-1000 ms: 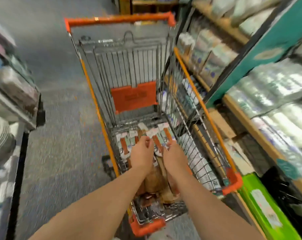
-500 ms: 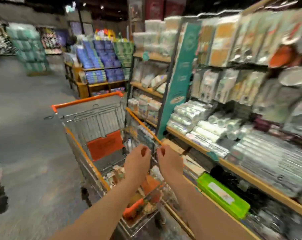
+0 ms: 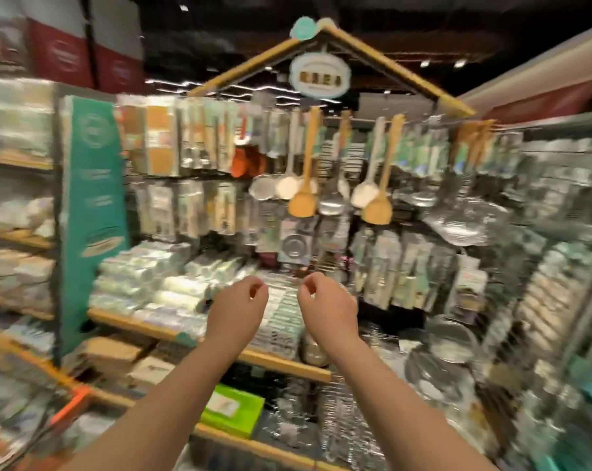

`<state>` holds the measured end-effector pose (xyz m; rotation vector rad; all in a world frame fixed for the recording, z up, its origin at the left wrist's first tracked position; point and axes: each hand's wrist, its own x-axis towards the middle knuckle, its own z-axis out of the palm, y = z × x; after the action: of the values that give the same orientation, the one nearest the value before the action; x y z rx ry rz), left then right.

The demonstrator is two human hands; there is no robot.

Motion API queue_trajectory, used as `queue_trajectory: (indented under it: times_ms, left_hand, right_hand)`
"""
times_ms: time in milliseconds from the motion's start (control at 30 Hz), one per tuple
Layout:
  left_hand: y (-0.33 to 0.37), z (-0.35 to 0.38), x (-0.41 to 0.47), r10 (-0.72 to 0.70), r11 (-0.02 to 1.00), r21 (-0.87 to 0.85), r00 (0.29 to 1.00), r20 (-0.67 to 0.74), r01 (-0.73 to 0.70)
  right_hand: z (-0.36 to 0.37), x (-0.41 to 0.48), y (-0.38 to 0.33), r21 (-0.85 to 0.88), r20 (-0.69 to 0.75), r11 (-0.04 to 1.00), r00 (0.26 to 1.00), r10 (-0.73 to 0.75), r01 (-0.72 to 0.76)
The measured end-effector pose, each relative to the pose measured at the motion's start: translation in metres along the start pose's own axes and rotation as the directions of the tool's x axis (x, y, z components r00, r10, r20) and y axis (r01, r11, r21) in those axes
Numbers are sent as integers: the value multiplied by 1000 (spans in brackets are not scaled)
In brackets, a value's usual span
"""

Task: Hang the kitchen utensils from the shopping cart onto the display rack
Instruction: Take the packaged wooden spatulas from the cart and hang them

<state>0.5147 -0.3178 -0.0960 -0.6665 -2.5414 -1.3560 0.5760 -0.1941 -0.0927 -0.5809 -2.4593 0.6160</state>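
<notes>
Both hands are up in front of the display rack [image 3: 389, 64], side by side with a small gap between them. The left hand [image 3: 238, 309] has its fingers curled in, thumb tip against forefinger. The right hand [image 3: 325, 307] mirrors it. Nothing shows between either set of fingertips. The view is badly smeared, so if something thin or clear is pinched there, I cannot tell.

The rack is straight ahead and above the hands. Its top row hangs high over them, with 2 wooden spatulas [image 3: 303, 205] dangling handle-up and blade-down, long axes vertical, among pale ladles and metal skimmers. The spatulas hang almost directly above the gap between the hands, with the right hand a touch nearer the right-hand one [image 3: 377, 210].

The shopping cart [image 3: 72, 407] is down at the lower left, with only an orange corner and blurred wire showing. It lies well below and to the left of the hands, on the left arm's side. Its contents are too blurred to name.

My read: any hanging move goes up and forward, and anything fetched from the cart means dropping down and left, with the left hand closer
</notes>
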Motion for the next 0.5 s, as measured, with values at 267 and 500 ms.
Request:
queue_trajectory:
  times_ms: [267, 500]
  left_hand:
    - [49, 122, 98, 177, 983, 32, 978, 113, -182]
    - [50, 190, 233, 241, 969, 14, 950, 199, -248]
  right_hand:
    - [-35, 86, 104, -101, -48, 977, 982, 181, -185]
    - [-23, 204, 155, -114, -92, 941, 947, 308, -317]
